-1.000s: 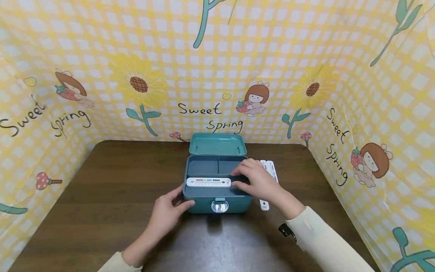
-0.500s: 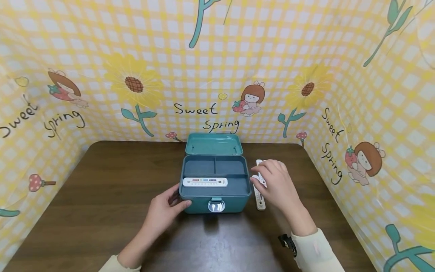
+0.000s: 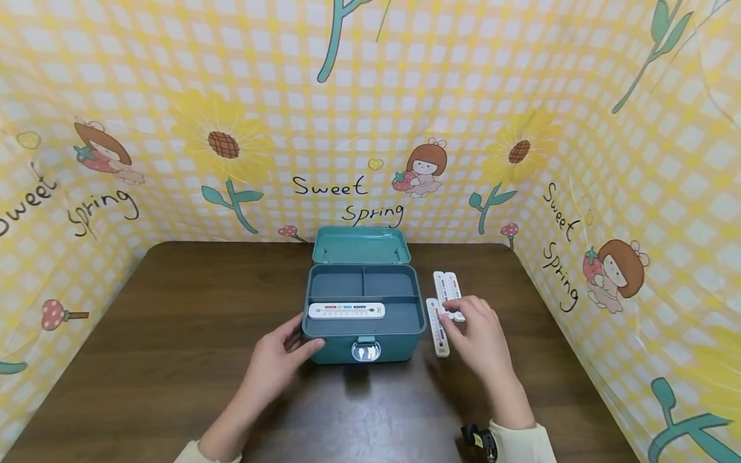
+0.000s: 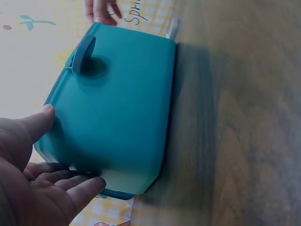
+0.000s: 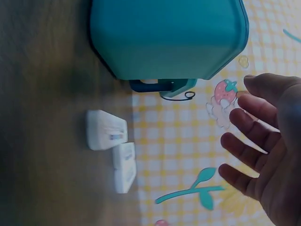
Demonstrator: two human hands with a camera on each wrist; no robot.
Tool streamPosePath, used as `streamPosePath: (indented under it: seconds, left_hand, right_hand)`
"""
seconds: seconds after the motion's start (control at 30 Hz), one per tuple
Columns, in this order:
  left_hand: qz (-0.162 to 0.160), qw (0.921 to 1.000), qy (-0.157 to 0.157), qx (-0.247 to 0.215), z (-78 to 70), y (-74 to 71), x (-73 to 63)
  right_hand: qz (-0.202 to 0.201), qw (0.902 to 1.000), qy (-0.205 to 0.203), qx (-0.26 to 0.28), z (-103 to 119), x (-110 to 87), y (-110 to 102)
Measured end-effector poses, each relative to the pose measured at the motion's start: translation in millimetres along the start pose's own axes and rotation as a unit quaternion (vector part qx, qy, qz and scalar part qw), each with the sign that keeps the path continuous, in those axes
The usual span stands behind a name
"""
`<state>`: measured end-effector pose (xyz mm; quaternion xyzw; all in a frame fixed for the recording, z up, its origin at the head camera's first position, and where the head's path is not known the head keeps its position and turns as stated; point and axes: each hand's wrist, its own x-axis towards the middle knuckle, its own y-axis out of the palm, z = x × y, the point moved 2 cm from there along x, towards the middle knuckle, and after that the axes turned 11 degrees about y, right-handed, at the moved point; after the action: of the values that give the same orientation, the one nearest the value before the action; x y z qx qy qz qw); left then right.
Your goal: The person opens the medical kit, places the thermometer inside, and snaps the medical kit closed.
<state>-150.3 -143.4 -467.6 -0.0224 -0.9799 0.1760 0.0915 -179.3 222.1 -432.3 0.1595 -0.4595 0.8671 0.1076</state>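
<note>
A teal storage box [image 3: 359,347] stands with its lid [image 3: 361,245] raised at the back. My left hand [image 3: 276,360] holds its front left corner, thumb on the front and fingers along the side. A white thermometer [image 3: 346,311] with a printed scale and coloured marks lies across the box's front compartment. Right of the box, more white thermometers lie on the table, one [image 3: 438,328] nearer and two [image 3: 440,284] side by side behind it. Over these hovers my right hand [image 3: 480,337], fingers spread and apart from them in the right wrist view.
The grey-blue tray in the box has two rear compartments [image 3: 336,281] and a long front one. A clear latch [image 3: 366,351] hangs on the box's front. Yellow checked cloth [image 3: 260,77] surrounds the brown wooden table [image 3: 220,289] at the back and sides.
My right hand has left the box's tray and moved right, then nearer, over the thermometers on the table. The thermometer in the box stays put. My left hand keeps its hold.
</note>
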Motion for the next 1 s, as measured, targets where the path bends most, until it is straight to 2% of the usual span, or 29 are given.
streamPosePath:
  seconds: [0.17, 0.3, 0.6, 0.83, 1.0]
  left_hand:
    - [0.005, 0.9997, -0.02, -0.009, 1.7, -0.2, -1.2]
    - [0.007, 0.9997, -0.023, -0.005, 1.3, -0.5, -0.6]
    - [0.005, 0.9998, -0.02, 0.001, 3.3, -1.0, 0.5]
    - [0.003, 0.9998, -0.018, -0.004, 4.7, 1.9, -1.2]
    - [0.001, 0.9998, -0.022, 0.004, 4.6, 0.7, -1.4]
  right_hand:
    - [0.015, 0.9934, 0.106, 0.04, -9.0, -11.9, 6.5]
    - [0.011, 0.9855, 0.16, 0.055, -14.3, -18.8, 13.1]
    - [-0.004, 0.976, 0.205, 0.074, -22.8, -26.9, 37.6]
    - [-0.015, 0.9679, 0.247, 0.043, -30.1, -34.6, 49.3]
    - [-0.013, 0.9652, 0.258, 0.037, -32.4, -34.3, 53.0]
